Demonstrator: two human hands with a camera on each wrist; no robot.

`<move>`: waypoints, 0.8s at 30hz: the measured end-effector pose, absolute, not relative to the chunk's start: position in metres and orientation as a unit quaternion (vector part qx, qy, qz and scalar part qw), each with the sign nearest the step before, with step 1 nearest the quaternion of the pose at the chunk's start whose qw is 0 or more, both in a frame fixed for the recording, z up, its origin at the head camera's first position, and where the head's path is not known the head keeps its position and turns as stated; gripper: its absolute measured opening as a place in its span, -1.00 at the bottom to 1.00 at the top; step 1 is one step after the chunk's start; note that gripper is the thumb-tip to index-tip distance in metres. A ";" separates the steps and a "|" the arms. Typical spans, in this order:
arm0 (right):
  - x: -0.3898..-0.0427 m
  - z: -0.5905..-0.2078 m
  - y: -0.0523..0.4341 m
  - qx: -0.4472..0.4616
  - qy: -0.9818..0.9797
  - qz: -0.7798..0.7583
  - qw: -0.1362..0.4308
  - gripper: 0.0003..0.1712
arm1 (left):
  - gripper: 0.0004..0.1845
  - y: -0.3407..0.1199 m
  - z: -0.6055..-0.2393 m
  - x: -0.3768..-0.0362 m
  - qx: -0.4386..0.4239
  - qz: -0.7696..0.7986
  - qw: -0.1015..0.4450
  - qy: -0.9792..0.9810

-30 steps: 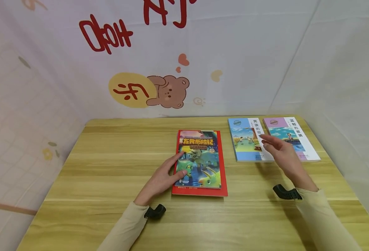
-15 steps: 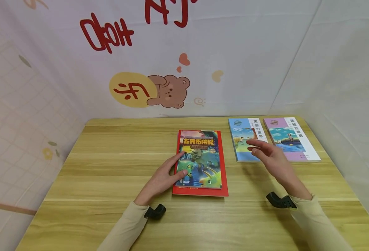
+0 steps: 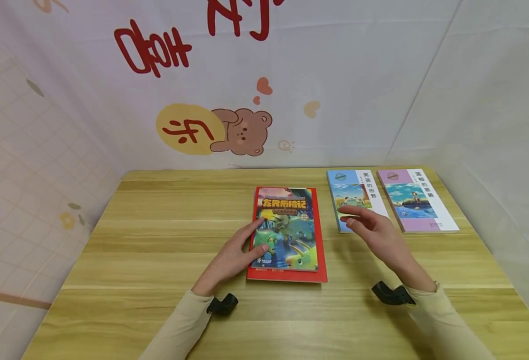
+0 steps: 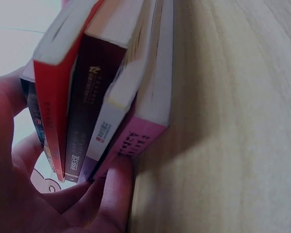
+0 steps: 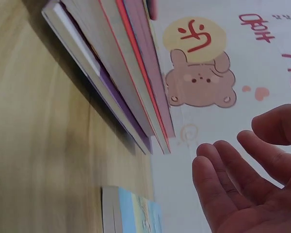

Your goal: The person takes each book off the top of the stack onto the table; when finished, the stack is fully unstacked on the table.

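Observation:
A stack of several books lies mid-table, topped by a green-blue dinosaur comic book [image 3: 291, 232] over a larger red book [image 3: 320, 250]. My left hand [image 3: 230, 260] grips the stack's left side, its thumb and a fingertip over the top cover. In the left wrist view, my other fingers curve against the spines, down to a pink book [image 4: 140, 138] at the bottom. My right hand [image 3: 381, 242] is raised with relaxed fingers, holding nothing. It covers part of a blue-and-white book [image 3: 352, 190]; a pink-and-white book [image 3: 415, 200] lies to the right of that one.
The wooden table [image 3: 165, 225] extends left of the stack and toward me. A white printed cloth [image 3: 336, 75] hangs behind it and at both sides. Black wrist devices sit at both sleeves.
My right hand has moved left and nearer me, from between the two right-hand books to the blue book's lower part. My left hand and the stack stay put.

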State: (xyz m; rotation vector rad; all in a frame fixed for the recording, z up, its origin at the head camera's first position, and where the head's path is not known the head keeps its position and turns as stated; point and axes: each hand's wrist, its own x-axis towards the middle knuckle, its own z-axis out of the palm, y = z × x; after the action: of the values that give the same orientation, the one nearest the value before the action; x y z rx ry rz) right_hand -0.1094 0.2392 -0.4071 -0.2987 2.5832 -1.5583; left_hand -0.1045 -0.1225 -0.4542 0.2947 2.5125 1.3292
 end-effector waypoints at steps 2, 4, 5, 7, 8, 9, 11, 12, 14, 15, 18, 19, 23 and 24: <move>-0.109 -0.408 0.236 -0.102 0.848 -0.517 0.060 -0.52 | -0.22 -0.122 -0.454 -0.104 0.101 0.461 0.142 0.870; -0.110 -0.409 0.233 -0.108 0.847 -0.516 0.062 -0.54 | -0.22 -0.122 -0.453 -0.104 0.101 0.463 0.142 0.869; -0.110 -0.410 0.232 -0.113 0.847 -0.516 0.061 -0.55 | -0.22 -0.122 -0.453 -0.104 0.100 0.464 0.142 0.869; -0.111 -0.411 0.229 -0.122 0.847 -0.514 0.061 -0.56 | -0.22 -0.122 -0.453 -0.104 0.100 0.464 0.142 0.868; -0.112 -0.411 0.228 -0.127 0.847 -0.512 0.060 -0.57 | -0.22 -0.122 -0.453 -0.103 0.101 0.464 0.142 0.869; -0.112 -0.412 0.227 -0.130 0.848 -0.510 0.061 -0.57 | -0.22 -0.122 -0.453 -0.103 0.101 0.464 0.142 0.869; -0.112 -0.413 0.224 -0.131 0.849 -0.507 0.065 -0.56 | -0.21 -0.123 -0.453 -0.103 0.104 0.462 0.142 0.869; -0.112 -0.413 0.223 -0.130 0.850 -0.507 0.067 -0.55 | -0.21 -0.123 -0.453 -0.103 0.105 0.461 0.141 0.870; -0.113 -0.414 0.221 -0.126 0.850 -0.506 0.074 -0.54 | -0.21 -0.123 -0.453 -0.103 0.107 0.460 0.140 0.870; -0.112 -0.414 0.220 -0.123 0.850 -0.507 0.078 -0.54 | -0.21 -0.123 -0.453 -0.104 0.108 0.460 0.140 0.870; -0.112 -0.416 0.216 -0.125 0.852 -0.502 0.081 -0.54 | -0.21 -0.123 -0.453 -0.104 0.110 0.457 0.139 0.872; -0.112 -0.418 0.215 -0.127 0.854 -0.498 0.080 -0.55 | -0.21 -0.123 -0.453 -0.103 0.110 0.456 0.138 0.872; -0.113 -0.423 0.211 -0.134 0.862 -0.484 0.071 -0.56 | -0.20 -0.123 -0.454 -0.103 0.115 0.450 0.138 0.875; -0.114 -0.424 0.210 -0.134 0.863 -0.481 0.072 -0.56 | -0.20 -0.124 -0.454 -0.104 0.118 0.449 0.139 0.875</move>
State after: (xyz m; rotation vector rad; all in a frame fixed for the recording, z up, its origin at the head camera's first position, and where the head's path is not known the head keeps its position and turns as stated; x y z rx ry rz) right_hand -0.1135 0.2098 -0.4239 -0.4031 2.5949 -1.4471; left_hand -0.1037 -0.1239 -0.4540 0.3426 2.5298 1.2968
